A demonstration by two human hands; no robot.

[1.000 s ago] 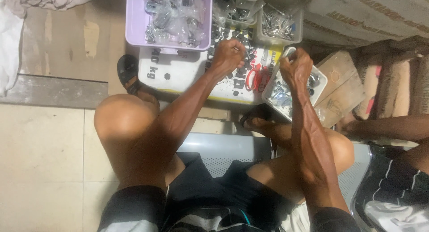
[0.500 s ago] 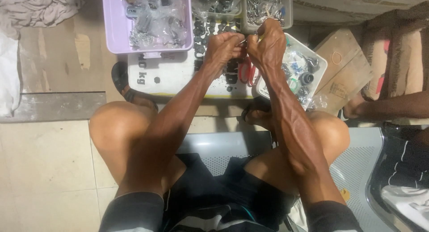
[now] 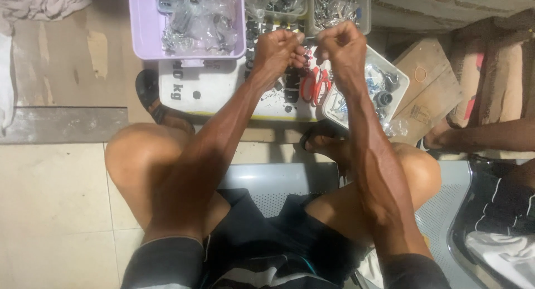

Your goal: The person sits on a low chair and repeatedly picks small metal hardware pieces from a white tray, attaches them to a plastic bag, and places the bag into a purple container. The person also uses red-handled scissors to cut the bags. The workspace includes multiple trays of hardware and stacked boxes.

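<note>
1. Left hand (image 3: pixel 277 50) – upper centre of the frame, fingers curled into a fist, knuckles toward the camera. It meets the right hand at the fingertips.
2. Right hand (image 3: pixel 341 48) – just right of the left, also clenched. A small part (image 3: pixel 310 40) seems pinched between the two hands; it is too small and too hidden by the fingers to tell its kind, or which hand grips it.
3. Below the hands: a white board (image 3: pixel 223 94) lying on the floor, strewn with small dark parts. Red-handled scissors (image 3: pixel 315 86) lie on it, partly covered by the right wrist.
4. Upper left of the hands: a lilac tray (image 3: pixel 146 27) with clear bags of metal pieces, resting on the top edge of the board.
5. Top centre and top right: two clear tubs (image 3: pixel 363 10) of small hardware, behind the knuckles.
6. Right of the right forearm: a white square tray (image 3: pixel 397 77) with mixed fittings, tilted, its left part blocked by the arm.
7. Further right: a cardboard piece (image 3: pixel 429 83), then another person's forearm (image 3: pixel 490 136) at the right edge.
8. Lower frame: both knees apart, feet in dark sandals (image 3: pixel 149 91) against the board, a grey perforated seat (image 3: pixel 278 180) between the thighs.
9. Upper left corner: pale cloth (image 3: pixel 44 0) on the floor.
</note>
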